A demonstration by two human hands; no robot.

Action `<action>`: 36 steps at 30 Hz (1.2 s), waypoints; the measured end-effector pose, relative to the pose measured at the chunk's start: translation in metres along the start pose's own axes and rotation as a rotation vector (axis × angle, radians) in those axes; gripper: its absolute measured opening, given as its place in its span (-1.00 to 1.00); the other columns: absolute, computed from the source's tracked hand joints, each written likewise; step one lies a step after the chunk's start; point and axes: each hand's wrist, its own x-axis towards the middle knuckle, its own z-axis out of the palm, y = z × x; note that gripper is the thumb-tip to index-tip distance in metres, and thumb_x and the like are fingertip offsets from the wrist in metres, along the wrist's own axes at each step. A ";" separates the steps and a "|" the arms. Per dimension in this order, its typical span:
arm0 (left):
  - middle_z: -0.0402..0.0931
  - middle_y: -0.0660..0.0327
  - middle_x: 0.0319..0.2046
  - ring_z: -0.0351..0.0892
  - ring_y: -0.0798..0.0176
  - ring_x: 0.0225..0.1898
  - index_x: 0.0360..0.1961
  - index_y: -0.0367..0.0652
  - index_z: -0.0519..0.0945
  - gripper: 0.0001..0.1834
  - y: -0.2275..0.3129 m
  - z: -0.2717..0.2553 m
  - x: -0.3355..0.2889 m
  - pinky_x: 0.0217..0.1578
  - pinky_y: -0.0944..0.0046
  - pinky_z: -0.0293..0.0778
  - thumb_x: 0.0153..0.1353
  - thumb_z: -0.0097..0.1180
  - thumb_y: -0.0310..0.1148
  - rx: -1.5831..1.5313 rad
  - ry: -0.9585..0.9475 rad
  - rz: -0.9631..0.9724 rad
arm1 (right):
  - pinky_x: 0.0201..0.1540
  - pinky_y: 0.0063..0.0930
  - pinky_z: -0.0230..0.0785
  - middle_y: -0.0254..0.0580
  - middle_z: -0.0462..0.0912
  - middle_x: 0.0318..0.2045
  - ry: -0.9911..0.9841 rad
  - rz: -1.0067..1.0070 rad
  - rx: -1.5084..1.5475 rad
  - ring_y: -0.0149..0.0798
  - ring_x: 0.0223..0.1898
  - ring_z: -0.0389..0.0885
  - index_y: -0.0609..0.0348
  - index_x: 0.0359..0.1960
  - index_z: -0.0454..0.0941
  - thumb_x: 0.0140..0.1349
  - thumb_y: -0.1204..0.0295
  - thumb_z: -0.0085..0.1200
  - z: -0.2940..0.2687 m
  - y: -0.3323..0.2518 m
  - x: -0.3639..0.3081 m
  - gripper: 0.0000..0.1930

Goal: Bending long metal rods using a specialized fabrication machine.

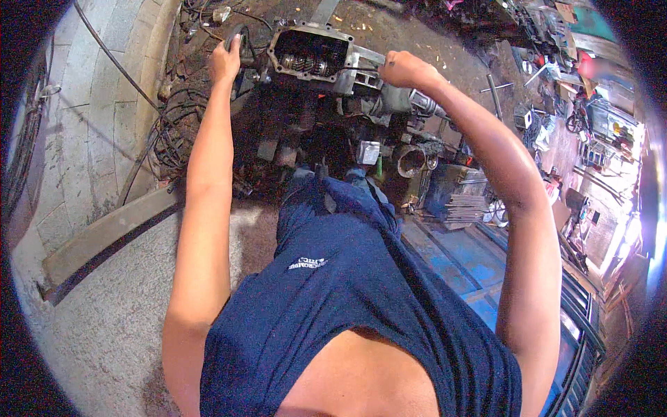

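Observation:
An open metal gearbox housing [310, 29] lies ahead of me, with oily gears [304, 65] showing through its rectangular opening. At its left end, my left hand [225, 64] is closed around the rim of a dark round wheel-like part [241, 43]. To the right of the opening, my right hand [407, 70] is a fist around the end of a thin dark rod [364, 68], which points left toward the housing. The rod's far tip is hard to make out against the metal.
A coil of dark cable [170, 132] lies at the left beside the paved strip [90, 118]. Under my right arm are a round metal pipe end [410, 161], a stack of thin plates [464, 208] and a blue metal panel [445, 254]. Tools and scrap clutter the far right.

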 end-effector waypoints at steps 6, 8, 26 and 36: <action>0.60 -0.12 -0.26 0.55 -0.21 -0.15 -0.15 -0.17 0.61 -0.38 0.016 0.005 -0.001 -0.13 -0.08 0.43 0.19 -0.08 0.22 0.045 -0.018 -0.049 | -0.06 -0.14 0.45 0.20 0.60 -0.16 -0.018 -0.006 -0.065 0.08 -0.09 0.61 0.28 -0.21 0.60 -0.08 0.39 -0.07 -0.011 0.001 0.003 -0.61; 0.60 -0.11 -0.26 0.56 -0.21 -0.15 -0.16 -0.15 0.62 -0.39 0.004 0.006 0.005 -0.14 -0.08 0.43 0.19 -0.08 0.22 0.069 -0.011 -0.031 | -0.07 -0.14 0.45 0.18 0.61 -0.17 -0.019 -0.038 -0.090 0.07 -0.11 0.62 0.30 -0.21 0.60 -0.06 0.37 -0.06 -0.015 -0.008 0.002 -0.62; 0.60 -0.09 -0.20 0.55 -0.19 -0.09 -0.09 -0.04 0.62 -0.40 -0.005 0.007 -0.001 -0.08 -0.08 0.42 0.17 -0.07 0.23 0.132 0.093 -0.055 | -0.12 -0.02 0.46 0.18 0.61 -0.26 0.178 -0.274 -0.309 0.20 -0.19 0.58 0.24 -0.30 0.57 0.26 0.18 -0.09 -0.004 0.026 0.007 -0.65; 0.58 -0.19 -0.28 0.57 -0.24 -0.20 -0.12 -0.37 0.57 -0.33 -0.024 0.006 -0.061 -0.16 -0.06 0.43 0.20 -0.01 0.15 -0.150 0.218 0.074 | -0.06 -0.04 0.48 0.06 0.62 -0.16 -0.010 -0.121 -0.296 0.09 -0.11 0.61 0.20 -0.16 0.56 0.17 0.26 -0.07 -0.014 0.013 0.003 -0.67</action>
